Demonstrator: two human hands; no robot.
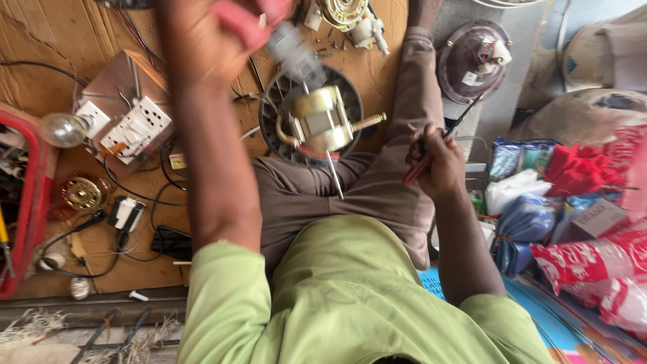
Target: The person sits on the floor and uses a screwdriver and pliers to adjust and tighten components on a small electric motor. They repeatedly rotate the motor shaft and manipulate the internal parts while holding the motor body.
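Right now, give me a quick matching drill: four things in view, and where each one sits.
Things:
1. fan motor
2. light bulb
3. screwdriver
4. switch board

Places:
A. held in the right hand
B. on the lap, on a round grille
C. far left, beside the red crate
D. on the cardboard, just right of the bulb

Pairs: 1-B, 2-C, 3-A, 4-D

The person wears a light green short-sleeved shirt [350,296], its sleeves ending above the elbows, leaving both forearms bare, and greyish-brown trousers [377,182] with soft creases; no watch, ring or glove shows on left hand [202,34] or right hand [438,162]
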